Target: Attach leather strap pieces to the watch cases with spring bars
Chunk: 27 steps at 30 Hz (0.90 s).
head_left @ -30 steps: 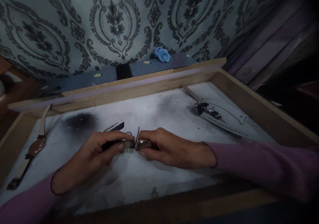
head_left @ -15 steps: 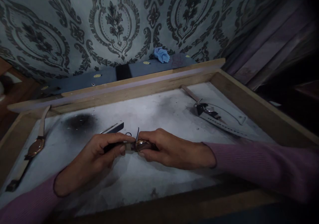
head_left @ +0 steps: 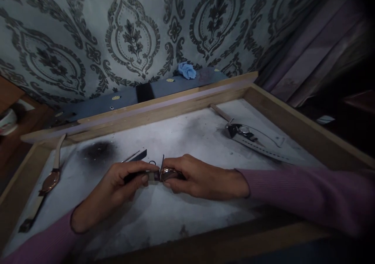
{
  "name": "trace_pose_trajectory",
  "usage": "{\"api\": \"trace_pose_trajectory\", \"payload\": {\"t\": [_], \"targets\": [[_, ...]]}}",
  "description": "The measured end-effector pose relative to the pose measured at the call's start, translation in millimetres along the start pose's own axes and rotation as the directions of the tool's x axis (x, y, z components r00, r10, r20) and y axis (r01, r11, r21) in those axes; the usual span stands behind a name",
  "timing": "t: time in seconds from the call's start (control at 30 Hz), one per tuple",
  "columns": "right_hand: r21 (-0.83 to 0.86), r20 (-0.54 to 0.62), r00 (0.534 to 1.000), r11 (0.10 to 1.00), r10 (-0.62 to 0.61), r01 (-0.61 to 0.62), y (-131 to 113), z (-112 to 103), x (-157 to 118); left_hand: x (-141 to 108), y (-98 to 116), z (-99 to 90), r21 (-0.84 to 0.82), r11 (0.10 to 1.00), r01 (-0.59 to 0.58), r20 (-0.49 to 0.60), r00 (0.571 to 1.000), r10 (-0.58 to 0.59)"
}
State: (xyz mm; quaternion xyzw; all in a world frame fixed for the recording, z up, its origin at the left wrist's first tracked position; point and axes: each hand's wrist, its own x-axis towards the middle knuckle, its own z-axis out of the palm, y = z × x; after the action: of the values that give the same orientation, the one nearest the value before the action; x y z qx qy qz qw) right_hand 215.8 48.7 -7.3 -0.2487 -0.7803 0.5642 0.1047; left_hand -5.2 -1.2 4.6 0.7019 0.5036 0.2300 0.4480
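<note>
A shallow wooden tray [head_left: 293, 125], its floor whitish and scuffed, takes up most of the view. Inside it, at 9 o'clock, lies a watch with a coppery round case [head_left: 50, 182] and a pale strap running up and down. At 2 o'clock sits a silvery-cased watch [head_left: 243, 130], beside a curved pale band [head_left: 258, 148] edged with dark dashes. A sooty round smudge [head_left: 99, 151] marks the floor at 10 o'clock.

At the centre, the 2 hands are close together on a gold-rimmed watch [head_left: 169, 173]: the right hand [head_left: 202, 178] clamps its rounded case, while the left hand [head_left: 114, 193] pinches a short strap piece [head_left: 152, 176] at 9 o'clock of it. Whether strap and case are joined, I cannot tell. A slim dark rod [head_left: 163, 161] stands nearly upright between them; a flat dark strip [head_left: 137, 155] lies at 11 o'clock of the hands.

Beyond the rim, at 12 o'clock, is a crumpled blue cloth [head_left: 186, 70]. The sleeves [head_left: 281, 189] are purple, ribbed knit
</note>
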Motion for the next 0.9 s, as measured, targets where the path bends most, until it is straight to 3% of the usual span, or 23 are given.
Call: {"api": "trace_pose_trajectory", "payload": {"t": [0.57, 0.9], "targets": [[0.005, -0.043, 0.998, 0.999, -0.043, 0.043, 3.7, 3.4, -0.6, 1.9, 1.0, 0.7, -0.039, 0.999, 0.013, -0.004, 1.0, -0.013], [0.02, -0.038, 0.998, 0.999, -0.048, 0.048, 3.6, 3.0, -0.2, 1.1, 1.1, 1.6, 0.03, 0.999, -0.013, -0.02, 1.0, 0.014]]}}
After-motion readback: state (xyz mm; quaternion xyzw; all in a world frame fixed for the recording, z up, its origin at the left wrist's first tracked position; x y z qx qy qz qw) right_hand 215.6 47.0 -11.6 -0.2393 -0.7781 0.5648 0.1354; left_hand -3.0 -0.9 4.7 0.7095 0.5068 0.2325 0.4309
